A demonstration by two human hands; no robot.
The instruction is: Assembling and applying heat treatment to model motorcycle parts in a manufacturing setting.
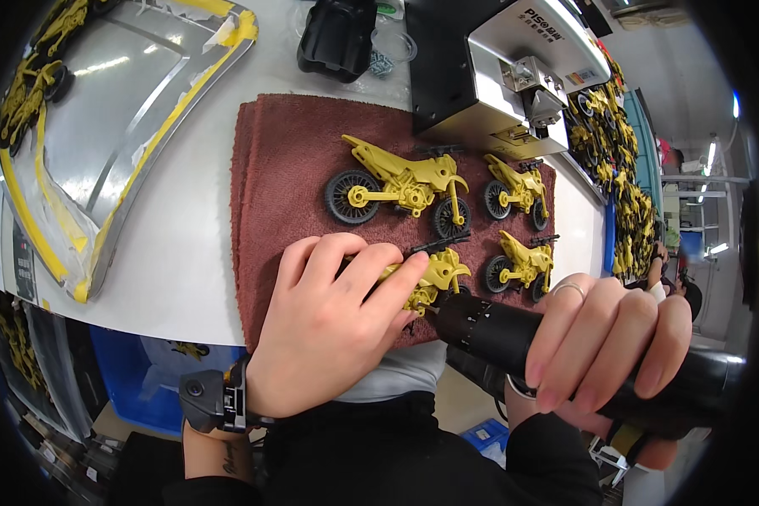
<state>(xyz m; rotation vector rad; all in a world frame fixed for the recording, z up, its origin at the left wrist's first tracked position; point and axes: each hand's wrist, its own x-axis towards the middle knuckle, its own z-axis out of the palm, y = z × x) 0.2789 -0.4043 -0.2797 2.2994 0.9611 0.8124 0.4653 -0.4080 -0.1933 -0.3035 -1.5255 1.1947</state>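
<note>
My left hand (325, 316) lies over a yellow toy motorcycle (438, 274) on a brown cloth (287, 126), gripping it and hiding its rear part. With fingers wrapped round its body, my right hand (611, 341) holds a black electric screwdriver (489, 329) almost level. Its bit meets the lower side of the held motorcycle; the exact contact spot is too small to make out. Three more yellow motorcycles with black wheels lie on the cloth: a motorcycle (405, 181) beyond my left hand, another (514, 190) at the far right, and a third (523, 263) just above the screwdriver.
A metal-and-black machine (514, 59) stands behind the cloth, beside a black tray (337, 38) and loose screws (381, 63). At left is a metal tray (126, 84) edged with yellow tape, holding motorcycles. More motorcycles (620, 169) are heaped at right. A blue bin (131, 379) sits below the table.
</note>
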